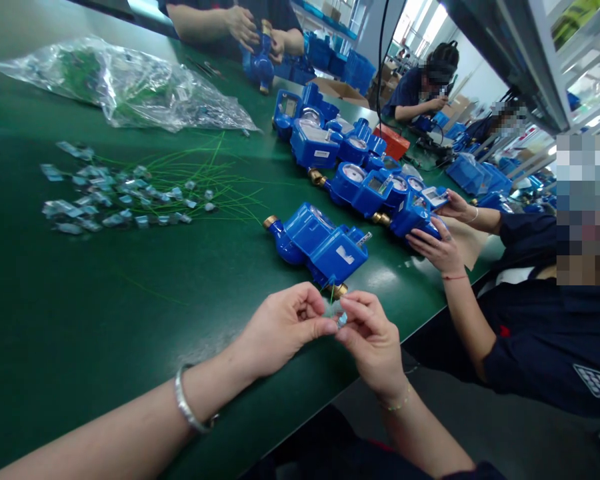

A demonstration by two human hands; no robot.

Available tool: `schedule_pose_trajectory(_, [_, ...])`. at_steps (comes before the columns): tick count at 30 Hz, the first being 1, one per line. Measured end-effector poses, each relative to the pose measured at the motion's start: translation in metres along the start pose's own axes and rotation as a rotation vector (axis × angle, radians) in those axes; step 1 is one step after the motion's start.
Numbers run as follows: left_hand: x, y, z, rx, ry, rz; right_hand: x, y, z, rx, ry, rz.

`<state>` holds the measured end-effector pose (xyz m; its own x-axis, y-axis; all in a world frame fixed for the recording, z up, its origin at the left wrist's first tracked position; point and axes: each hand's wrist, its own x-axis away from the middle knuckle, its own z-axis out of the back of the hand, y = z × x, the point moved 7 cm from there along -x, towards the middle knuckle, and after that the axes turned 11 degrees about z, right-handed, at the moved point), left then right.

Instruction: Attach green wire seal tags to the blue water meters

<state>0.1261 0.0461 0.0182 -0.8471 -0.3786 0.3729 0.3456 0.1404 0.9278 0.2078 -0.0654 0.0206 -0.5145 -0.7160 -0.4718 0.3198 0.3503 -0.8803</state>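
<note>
Seal [341, 319], small and clear, sits between the two hands at the near edge of the green table [80, 307], just in front of the nearest blue water meter [320, 243]. Starting far left, a crumpled plastic bag [125, 87] lies on the table; below it a scatter of loose seals [110, 200] spreads out, with thin green wires [215, 180] fanning to their right. Coming in from the lower left, the left hand [285, 327], a silver bangle [187, 403] on its wrist, has thumb and forefinger pressed together on the seal; the other fingers curl in. A short green wire [332, 292] rises from the seal towards the meter's brass fitting [339, 289], which is just above the fingertips; whether it touches the brass is hard to tell. Now the right hand [370, 337]; it pinches the same seal from the other side, fingertips meeting those of the left. Further right, a co-worker's hand [437, 250] rests on another blue meter [415, 217]; behind it a row of meters [350, 160] runs up the table; at the top, a second person's hands [245, 27] grip one more meter.
</note>
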Motion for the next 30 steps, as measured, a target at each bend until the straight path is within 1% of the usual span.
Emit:
schedule_pose_trajectory(2, [-0.001, 0.0, 0.0, 0.01, -0.008, -0.012, 0.0, 0.001, -0.002, -0.034, -0.009, -0.029])
schedule_pose_trajectory(5, [0.0, 0.003, 0.001, -0.053, -0.016, -0.034, 0.0, 0.002, -0.001, -0.056, 0.013, -0.042])
schedule_pose_trajectory(7, [0.001, 0.006, 0.002, -0.103, -0.03, -0.061, 0.001, 0.001, 0.001, -0.024, 0.02, -0.015])
schedule_pose_trajectory(11, [0.003, 0.013, 0.003, -0.197, -0.054, -0.128, 0.002, 0.0, 0.002, 0.062, -0.005, 0.024])
schedule_pose_trajectory(14, [0.001, 0.012, 0.004, -0.226, -0.016, -0.122, 0.003, -0.002, 0.002, 0.088, -0.038, 0.038])
schedule_pose_trajectory(17, [0.0, 0.007, 0.006, -0.165, 0.032, -0.081, 0.004, -0.007, 0.0, 0.128, -0.087, 0.066])
schedule_pose_trajectory(19, [0.0, 0.005, 0.007, -0.137, 0.04, -0.073, 0.004, -0.01, 0.0, 0.162, -0.097, 0.08])
schedule_pose_trajectory(20, [0.001, 0.006, 0.006, -0.141, 0.037, -0.092, 0.004, -0.011, 0.0, 0.182, -0.09, 0.087])
schedule_pose_trajectory(22, [0.003, 0.011, 0.007, -0.177, 0.037, -0.17, 0.003, -0.015, 0.001, 0.23, -0.063, 0.111])
schedule_pose_trajectory(25, [0.006, 0.02, 0.009, -0.237, 0.078, -0.28, 0.003, -0.021, 0.0, 0.291, -0.05, 0.159])
schedule_pose_trajectory(28, [0.006, 0.021, 0.011, -0.251, 0.11, -0.269, 0.004, -0.023, -0.003, 0.241, -0.081, 0.153])
schedule_pose_trajectory(30, [0.006, 0.021, 0.01, -0.241, 0.074, -0.257, 0.005, -0.022, -0.003, 0.189, -0.082, 0.122])
